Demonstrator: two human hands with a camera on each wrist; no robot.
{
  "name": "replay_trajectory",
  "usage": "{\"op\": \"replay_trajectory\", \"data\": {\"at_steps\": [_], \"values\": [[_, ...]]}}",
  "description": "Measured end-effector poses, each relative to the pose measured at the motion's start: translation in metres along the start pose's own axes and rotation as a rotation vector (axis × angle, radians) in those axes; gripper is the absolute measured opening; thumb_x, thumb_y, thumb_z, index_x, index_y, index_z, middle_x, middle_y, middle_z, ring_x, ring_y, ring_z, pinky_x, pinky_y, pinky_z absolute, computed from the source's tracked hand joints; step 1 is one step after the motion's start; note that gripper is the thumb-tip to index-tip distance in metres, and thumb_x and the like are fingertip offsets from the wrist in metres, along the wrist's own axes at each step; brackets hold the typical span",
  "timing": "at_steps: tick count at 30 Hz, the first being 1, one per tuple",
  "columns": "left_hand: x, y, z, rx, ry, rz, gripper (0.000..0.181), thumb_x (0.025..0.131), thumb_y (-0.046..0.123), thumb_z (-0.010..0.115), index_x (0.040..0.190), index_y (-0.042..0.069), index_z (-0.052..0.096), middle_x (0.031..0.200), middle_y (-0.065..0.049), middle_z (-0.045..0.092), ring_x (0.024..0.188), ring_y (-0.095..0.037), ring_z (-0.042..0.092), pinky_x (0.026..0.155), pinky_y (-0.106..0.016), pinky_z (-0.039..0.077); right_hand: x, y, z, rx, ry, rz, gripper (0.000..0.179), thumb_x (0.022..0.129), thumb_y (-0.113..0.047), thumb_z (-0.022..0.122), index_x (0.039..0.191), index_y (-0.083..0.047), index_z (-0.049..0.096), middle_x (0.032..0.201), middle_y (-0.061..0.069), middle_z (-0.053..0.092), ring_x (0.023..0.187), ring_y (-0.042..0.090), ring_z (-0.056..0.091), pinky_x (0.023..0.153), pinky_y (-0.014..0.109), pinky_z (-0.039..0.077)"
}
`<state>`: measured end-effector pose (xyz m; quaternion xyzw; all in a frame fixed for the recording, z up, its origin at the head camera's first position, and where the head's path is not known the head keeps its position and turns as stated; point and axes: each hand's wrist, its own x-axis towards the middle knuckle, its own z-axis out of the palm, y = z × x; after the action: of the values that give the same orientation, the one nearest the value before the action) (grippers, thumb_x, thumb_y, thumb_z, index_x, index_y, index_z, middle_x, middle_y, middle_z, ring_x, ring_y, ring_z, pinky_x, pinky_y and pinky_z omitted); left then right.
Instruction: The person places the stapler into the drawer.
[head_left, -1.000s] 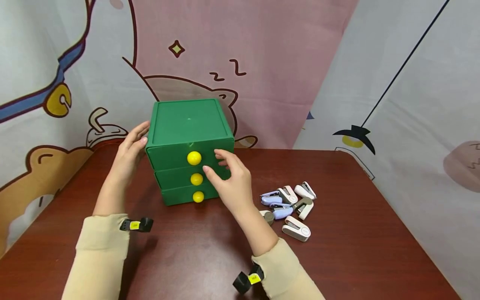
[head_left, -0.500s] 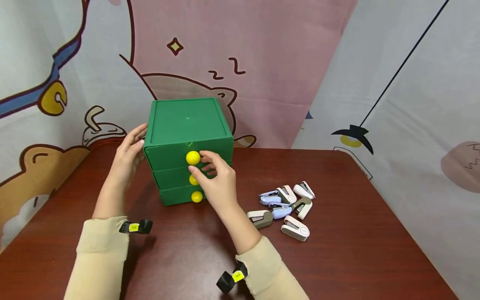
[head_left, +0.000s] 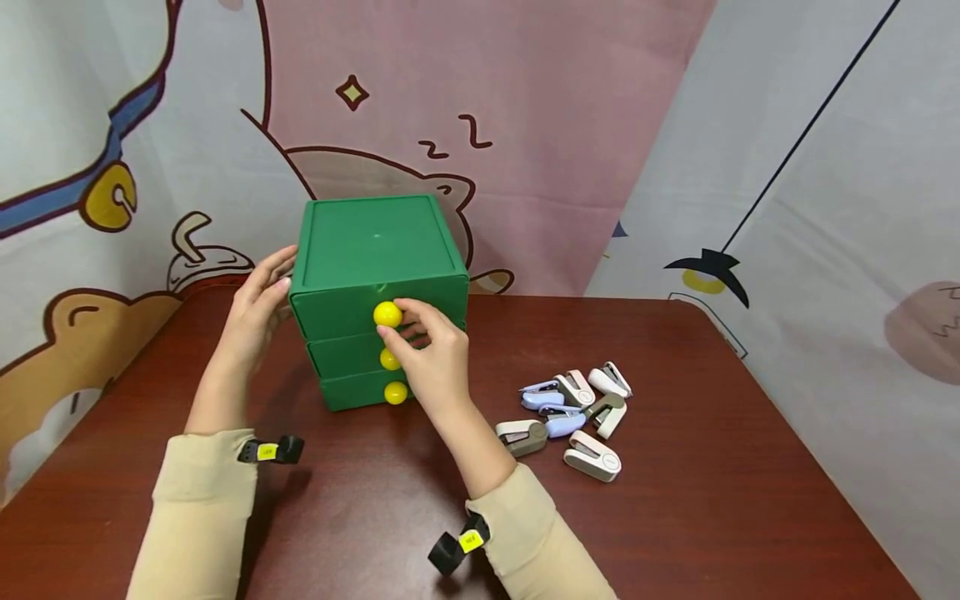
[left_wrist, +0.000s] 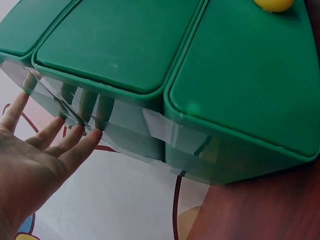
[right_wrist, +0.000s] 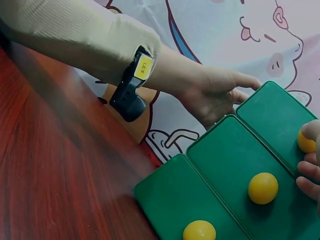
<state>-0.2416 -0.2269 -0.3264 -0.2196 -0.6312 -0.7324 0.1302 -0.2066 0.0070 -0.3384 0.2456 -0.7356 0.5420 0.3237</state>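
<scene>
A green cabinet [head_left: 378, 242] of three stacked drawers stands on the table, all three drawers closed. Each drawer front carries a round yellow knob. My right hand [head_left: 435, 358] pinches the top drawer's knob [head_left: 387, 314] between thumb and index finger; the other fingers curl below it. The middle knob [right_wrist: 263, 188] and bottom knob [right_wrist: 199, 231] show plainly in the right wrist view. My left hand [head_left: 255, 308] rests its straight, spread fingertips against the cabinet's left side, as the left wrist view shows at the clear side wall [left_wrist: 125, 125].
Several small staplers lie in a group right of the cabinet, among them a white one [head_left: 592, 457], a grey-and-white one [head_left: 522, 437] and a lilac one [head_left: 564, 423]. A patterned cloth [head_left: 525, 150] hangs behind the brown table [head_left: 712, 467].
My right hand has moved left from beside the drawer front to the top knob and now pinches it. The left hand stays at the cabinet's side.
</scene>
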Motion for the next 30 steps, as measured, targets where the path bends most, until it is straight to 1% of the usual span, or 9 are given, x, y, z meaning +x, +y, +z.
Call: {"op": "replay_trajectory", "data": {"at_steps": [5,9,11,14,19,23,30], "values": [[0.001,-0.003,-0.001,-0.003,-0.012,0.004,0.045,0.101,0.015,0.046,0.145,0.008,0.041,0.141,-0.014,0.039,0.115,-0.019,0.050,0.086,-0.025,0.045,0.002,0.001,-0.001,-0.036,-0.002,-0.045,0.028,0.080,-0.012,0.079,0.105,-0.002,0.069,0.088,0.005,0.067,0.070,0.012,0.063,0.061,0.020,0.050],[0.001,-0.003,-0.002,0.000,-0.027,-0.001,0.044,0.102,0.014,0.045,0.146,0.009,0.041,0.141,-0.013,0.039,0.112,-0.017,0.053,0.087,-0.025,0.045,-0.001,0.001,-0.004,-0.051,-0.008,-0.070,0.028,0.079,-0.011,0.080,0.103,-0.002,0.069,0.088,0.005,0.067,0.069,0.010,0.062,0.060,0.020,0.050],[0.001,-0.003,-0.003,-0.002,-0.035,-0.008,0.044,0.102,0.014,0.046,0.146,0.010,0.041,0.141,-0.012,0.040,0.111,-0.017,0.054,0.086,-0.026,0.046,-0.003,0.000,-0.007,-0.050,-0.014,-0.083,0.028,0.078,-0.010,0.080,0.103,-0.002,0.069,0.087,0.005,0.067,0.069,0.010,0.062,0.059,0.021,0.051],[-0.001,0.000,-0.006,0.018,-0.053,-0.011,0.045,0.102,0.014,0.046,0.146,0.010,0.041,0.142,-0.011,0.040,0.111,-0.016,0.054,0.086,-0.025,0.046,-0.006,-0.003,-0.011,-0.037,-0.030,-0.105,0.028,0.079,-0.010,0.080,0.103,-0.003,0.068,0.088,0.004,0.066,0.069,0.009,0.062,0.059,0.021,0.051],[-0.004,0.003,-0.010,0.056,-0.075,-0.016,0.045,0.102,0.014,0.045,0.147,0.010,0.040,0.144,-0.009,0.039,0.118,-0.015,0.049,0.084,-0.023,0.047,-0.012,-0.009,-0.016,-0.012,-0.055,-0.128,0.028,0.078,-0.010,0.080,0.103,-0.003,0.069,0.088,0.004,0.067,0.068,0.010,0.063,0.059,0.019,0.051],[-0.003,0.003,-0.009,0.050,-0.075,-0.020,0.045,0.102,0.014,0.046,0.147,0.010,0.041,0.144,-0.009,0.039,0.121,-0.017,0.047,0.082,-0.024,0.049,-0.016,-0.013,-0.022,-0.020,-0.068,-0.132,0.028,0.077,-0.009,0.080,0.102,-0.003,0.069,0.087,0.004,0.067,0.068,0.009,0.062,0.058,0.022,0.051],[-0.003,0.003,-0.006,0.047,-0.058,-0.020,0.044,0.102,0.013,0.046,0.146,0.011,0.043,0.142,-0.009,0.041,0.120,-0.018,0.047,0.081,-0.025,0.049,-0.023,-0.019,-0.033,-0.031,-0.110,-0.154,0.030,0.077,-0.011,0.081,0.104,-0.004,0.068,0.089,0.004,0.068,0.069,0.008,0.063,0.060,0.017,0.050]]}}
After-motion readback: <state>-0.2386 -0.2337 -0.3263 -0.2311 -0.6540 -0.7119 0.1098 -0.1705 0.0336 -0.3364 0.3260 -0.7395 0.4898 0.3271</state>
